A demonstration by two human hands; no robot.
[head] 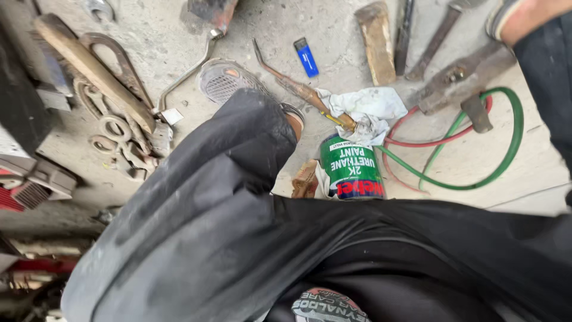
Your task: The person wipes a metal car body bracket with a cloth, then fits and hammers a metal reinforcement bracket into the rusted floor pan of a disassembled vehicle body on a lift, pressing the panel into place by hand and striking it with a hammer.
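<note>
Neither of my hands shows in the head view. My bent leg in dark, dusty trousers (pixel 208 209) fills the lower half, with its grey mesh shoe (pixel 225 80) on the concrete floor. Just right of the knee stands a green paint can (pixel 351 167) with a white label. Behind the can lies a crumpled white rag (pixel 366 110), and a brass cutting torch (pixel 301 90) rests partly on it. Red and green hoses (pixel 476 140) loop away to the right.
A blue lighter (pixel 306 57) lies past the torch. Hammers and steel bars (pixel 376 42) lie at the top. A wooden handle (pixel 89 71) and metal tongs (pixel 119 128) lie on the left. Another dark-trousered leg (pixel 545 71) enters at the top right.
</note>
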